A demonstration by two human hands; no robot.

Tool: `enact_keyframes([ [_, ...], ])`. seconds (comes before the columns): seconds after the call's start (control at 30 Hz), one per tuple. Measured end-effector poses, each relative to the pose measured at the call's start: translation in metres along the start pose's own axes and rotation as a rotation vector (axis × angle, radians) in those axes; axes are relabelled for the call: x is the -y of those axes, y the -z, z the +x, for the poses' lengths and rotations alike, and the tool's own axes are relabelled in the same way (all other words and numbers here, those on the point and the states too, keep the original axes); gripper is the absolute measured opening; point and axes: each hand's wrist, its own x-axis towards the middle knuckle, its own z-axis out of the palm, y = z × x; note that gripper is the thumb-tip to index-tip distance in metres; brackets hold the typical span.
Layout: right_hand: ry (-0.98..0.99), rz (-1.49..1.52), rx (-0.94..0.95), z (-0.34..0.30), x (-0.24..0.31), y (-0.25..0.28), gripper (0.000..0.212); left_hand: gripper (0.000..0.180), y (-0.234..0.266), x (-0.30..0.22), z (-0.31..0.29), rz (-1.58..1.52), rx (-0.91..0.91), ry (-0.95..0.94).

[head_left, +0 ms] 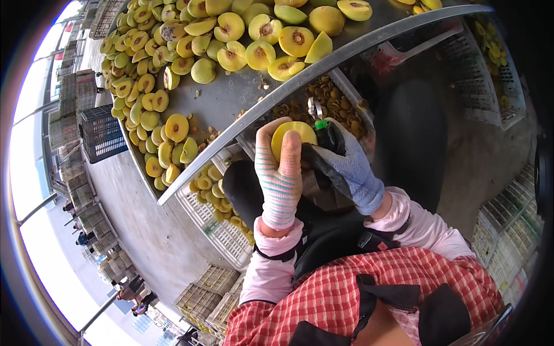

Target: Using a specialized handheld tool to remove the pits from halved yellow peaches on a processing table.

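Observation:
My left hand (277,179), in a pale glove with thin green stripes, is closed around a yellow peach half (293,136). In my right hand (353,167), gloved in blue and dark grey, is a pitting knife (322,125) with a black handle, a green collar and a curved metal loop pointing up and away. The loop stands just beyond the fruit and looks apart from it. Both hands are close together over my lap, just below the rim of a metal table (311,66). Many cut peach halves (231,56) lie on that table, some with pits still in them.
Beneath the table edge sits a tray of brown pits (334,95). A white crate (225,230) of peach halves stands by my left leg. Another crate (496,81) is at far right, and stacked crates (210,288) are at lower left. Several people are in the distance.

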Motion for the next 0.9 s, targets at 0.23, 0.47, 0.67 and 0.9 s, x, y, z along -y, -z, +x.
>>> enact_keyframes([
  [0.23,0.272,-0.731,0.293,-0.002,0.012,0.016,0.034,0.034,0.056,-0.013,-0.012,0.105,0.576,0.425],
  [0.47,0.354,-0.797,0.102,-0.04,-0.002,0.002,0.021,0.029,0.023,0.018,-0.045,-0.219,-0.056,0.149],
  [0.67,0.427,-0.979,0.132,-0.059,-0.018,-0.002,0.022,0.027,0.002,0.009,-0.06,-0.274,-0.251,-0.048],
  [0.9,0.445,-0.939,0.098,-0.068,-0.028,0.0,0.023,0.024,-0.007,0.007,-0.066,-0.111,-0.315,-0.199],
])
